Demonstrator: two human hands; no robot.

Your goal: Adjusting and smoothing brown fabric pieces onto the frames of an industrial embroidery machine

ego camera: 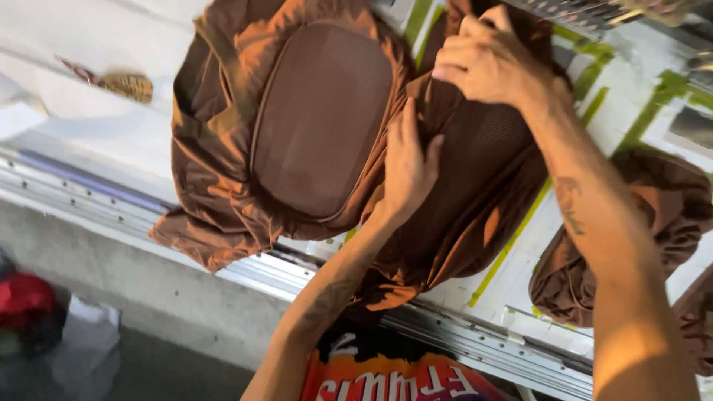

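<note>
The brown fabric cover [223, 126] lies spread on the white worktop [89, 52], its lower folds hanging over the worktop's near edge, where metal rails [111, 204] run. It appears light, soft and limp: it creases freely and would sag wherever it is not supported. Its sheen suggests a smooth weave that may slide under flat palms. A padded oval panel [319, 119] in its middle looks stiffer and keeps its shape. The best holds are judged to be the gathered folds and the seamed rim around the panel, not the panel face. The left hand [405, 167] lies flat with fingers extended and close together, pressing the cloth just right of the panel; the forearm rises from the near edge. The right hand [486, 59] is curled, pinching a bunch of the cloth toward the far edge, wrist bent, the forearm running back to the lower right. Further brown cloth pieces [653, 215] lie to the right on green tape lines [520, 230].
</note>
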